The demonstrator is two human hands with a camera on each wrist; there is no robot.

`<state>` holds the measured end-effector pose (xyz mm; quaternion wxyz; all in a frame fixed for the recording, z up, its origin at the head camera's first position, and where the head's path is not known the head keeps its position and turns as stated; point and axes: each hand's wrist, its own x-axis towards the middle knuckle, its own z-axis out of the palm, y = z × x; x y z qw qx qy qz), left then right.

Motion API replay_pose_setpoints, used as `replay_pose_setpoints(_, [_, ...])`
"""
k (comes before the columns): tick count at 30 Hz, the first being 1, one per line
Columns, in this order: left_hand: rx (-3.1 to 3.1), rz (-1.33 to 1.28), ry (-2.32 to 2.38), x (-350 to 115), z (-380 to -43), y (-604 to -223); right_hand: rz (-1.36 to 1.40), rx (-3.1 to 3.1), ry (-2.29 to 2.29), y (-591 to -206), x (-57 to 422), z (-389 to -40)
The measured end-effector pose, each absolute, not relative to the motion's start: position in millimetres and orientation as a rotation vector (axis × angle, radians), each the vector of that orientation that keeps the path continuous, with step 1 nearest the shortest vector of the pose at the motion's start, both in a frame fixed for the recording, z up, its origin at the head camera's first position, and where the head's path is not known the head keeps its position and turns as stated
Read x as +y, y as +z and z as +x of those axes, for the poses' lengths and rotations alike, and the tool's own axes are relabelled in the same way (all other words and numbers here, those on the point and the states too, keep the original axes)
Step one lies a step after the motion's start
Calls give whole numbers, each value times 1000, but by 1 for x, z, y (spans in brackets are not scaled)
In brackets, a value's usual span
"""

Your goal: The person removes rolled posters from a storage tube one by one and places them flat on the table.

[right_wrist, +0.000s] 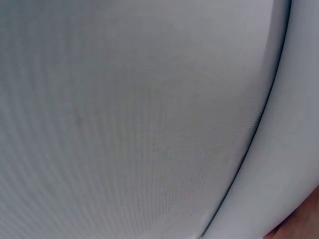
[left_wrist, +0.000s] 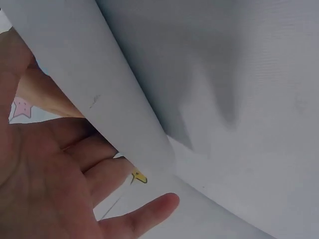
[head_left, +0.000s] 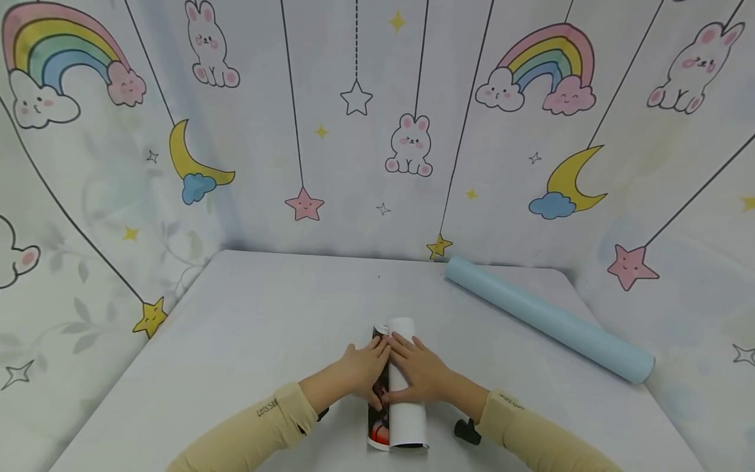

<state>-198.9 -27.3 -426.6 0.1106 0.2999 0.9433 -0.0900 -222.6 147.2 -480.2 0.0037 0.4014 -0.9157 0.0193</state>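
Observation:
A white paper roll (head_left: 407, 423) lies lengthwise before me, pressed side by side with a rolled print (head_left: 378, 426) showing dark and orange patches. Whether both are one sheet I cannot tell. My left hand (head_left: 366, 368) rests over the print with fingers extended. On the white roll lies my right hand (head_left: 420, 370), its fingers spread and the thumb pointing left. In the left wrist view the left hand (left_wrist: 60, 169) is beside a white rolled edge (left_wrist: 89, 89), fingers loosely stretched. Only a sliver of the right hand (right_wrist: 304, 219) appears past the white roll (right_wrist: 289, 129).
A long light-blue roll (head_left: 548, 318) lies slantwise at the back right of the white table (head_left: 283, 308). Cloth walls (head_left: 259, 164) with rainbows, rabbits and stars stand around the table. A small black object (head_left: 467, 431) is under the right wrist.

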Motion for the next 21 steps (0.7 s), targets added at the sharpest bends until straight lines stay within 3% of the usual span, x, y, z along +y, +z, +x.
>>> replay_pose_setpoints(21, [2719,811,-264,-45,-189,-448,1193,-2961,-128,-475,131,-220])
